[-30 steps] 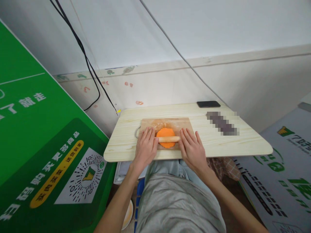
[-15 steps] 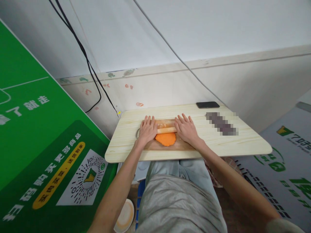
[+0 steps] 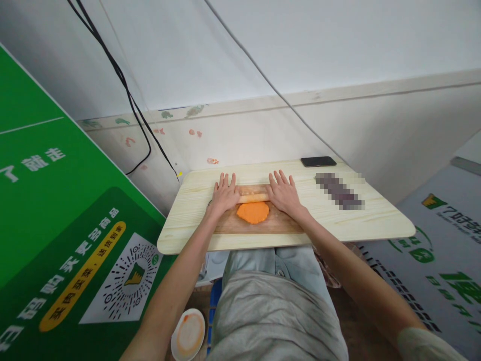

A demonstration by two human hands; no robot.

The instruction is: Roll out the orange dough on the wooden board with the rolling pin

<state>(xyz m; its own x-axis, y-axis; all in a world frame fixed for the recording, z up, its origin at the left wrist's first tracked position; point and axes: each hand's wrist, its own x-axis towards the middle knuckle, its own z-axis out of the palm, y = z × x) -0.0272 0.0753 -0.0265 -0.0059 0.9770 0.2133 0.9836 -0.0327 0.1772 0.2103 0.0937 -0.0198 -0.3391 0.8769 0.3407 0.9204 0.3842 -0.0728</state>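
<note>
A flat orange disc of dough (image 3: 253, 212) lies on a wooden cutting board (image 3: 280, 223) on a pale wooden table (image 3: 368, 225). A wooden rolling pin (image 3: 252, 197) rests across the board just beyond the dough's far edge. My left hand (image 3: 224, 194) lies flat on the pin's left end, fingers stretched forward. On the pin's right end my right hand (image 3: 283, 193) presses down the same way, fingers spread.
A black phone (image 3: 317, 161) lies at the table's far right, with a blurred dark item (image 3: 339, 190) nearer. Green printed boards (image 3: 56, 225) stand to the left, a grey one (image 3: 447, 235) to the right. A small bowl (image 3: 188, 333) sits on the floor. Cables hang on the wall.
Both hands have pushed the rolling pin away from me, from over the middle of the dough to just past its far edge. The dough now lies uncovered.
</note>
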